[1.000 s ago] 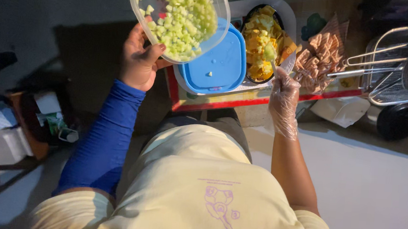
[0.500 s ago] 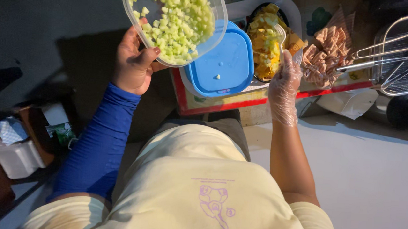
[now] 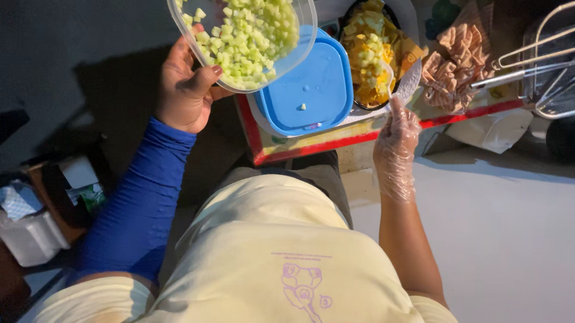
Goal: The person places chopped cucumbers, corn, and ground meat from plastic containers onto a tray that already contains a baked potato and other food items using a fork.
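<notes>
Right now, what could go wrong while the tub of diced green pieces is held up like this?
1. The clear tub is tilted in the left hand; pieces could spill onto the blue lid, where one already lies.
2. The gloved right hand holds a spoon at the heaped bowl; chips might get pushed over its rim.

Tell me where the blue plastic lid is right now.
In the head view, the blue plastic lid lies top centre on the red-edged table, between the clear tub of diced green pieces in the left hand and the dark bowl of yellow food.
</notes>
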